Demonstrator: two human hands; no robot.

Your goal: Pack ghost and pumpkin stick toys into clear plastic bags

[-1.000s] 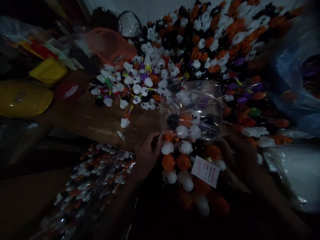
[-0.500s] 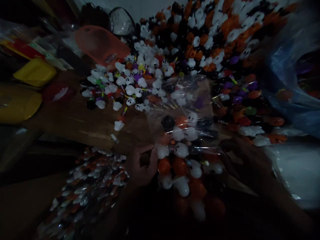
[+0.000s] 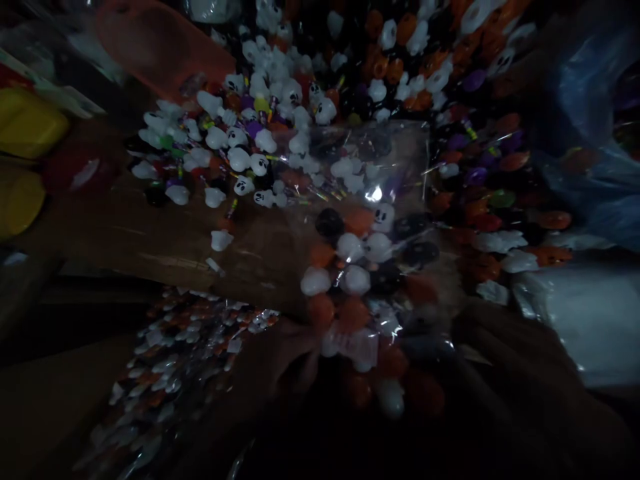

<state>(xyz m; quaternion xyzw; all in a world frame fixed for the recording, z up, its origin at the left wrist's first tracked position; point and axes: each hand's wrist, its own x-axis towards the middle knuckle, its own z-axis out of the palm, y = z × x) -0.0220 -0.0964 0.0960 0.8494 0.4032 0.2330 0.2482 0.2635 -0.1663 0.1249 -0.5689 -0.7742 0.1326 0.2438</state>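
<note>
A clear plastic bag (image 3: 406, 148) lies flat in front of me, its near edge drawn over a group of small toy heads. Among these are a white ghost head (image 3: 357, 280), an orange pumpkin head (image 3: 353, 313) and several black ones. At the bag's near left corner, my left hand (image 3: 287, 353) is closed, thumb and fingers pinching the film. My right hand (image 3: 505, 353), very dark, is closed at the near right edge of the bag. More orange and white heads (image 3: 390, 398) stick out below the bag's edge, towards me.
A big heap of ghost and pumpkin pieces (image 3: 420, 87) fills the back. Small ghost-topped sticks (image 3: 240, 160) lie left of the bag. Also around are an orange scoop (image 3: 165, 50), a yellow container (image 3: 30, 123), blue plastic (image 3: 590, 133) and a stack of clear bags (image 3: 595, 320).
The bag's near edge has come down over more of the toy heads, both hands moving towards me with it. The view has shifted, so the surroundings on the left sit further left and higher.
</note>
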